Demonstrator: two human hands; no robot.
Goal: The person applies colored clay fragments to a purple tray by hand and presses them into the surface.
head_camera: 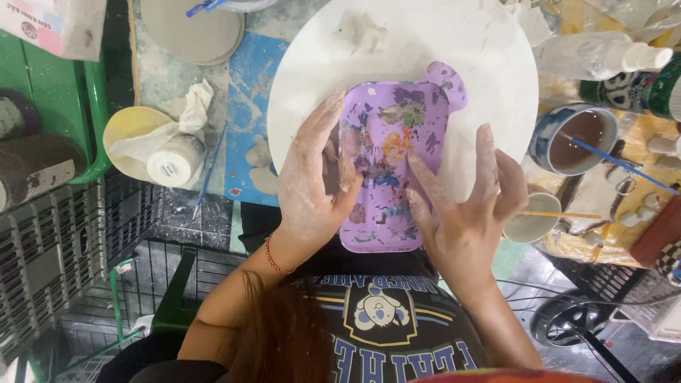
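Both hands rest on one purple plastic tray point(397, 167), smeared with many colours of paint, which lies on one round white board point(397, 64) in front of the person. The left hand point(308, 181), coated in pale clay, lies over the tray's left edge with its fingers long and only slightly bent, the thumb reaching onto the tray's face; it presses rather than grasps. The right hand point(464, 213) has its fingers spread and arched, fingertips touching the tray's right side, nothing closed inside it. At the top left corner sits one boxy white package point(57, 25) with a pink band and a small round red mark. Left of the board, one white cylindrical container point(174, 159) with a small printed label on its end lies on a yellow dish point(124, 128) with crumpled paper. To the right stand one blue and white cup point(567, 138) of brown water holding a blue brush point(617, 162), one small pale cup point(532, 220) with a thin yellow stick across it, and a white spray bottle point(603, 55) lying on its side. Two dark rolls point(32, 152) sit on the green shelf at far left.
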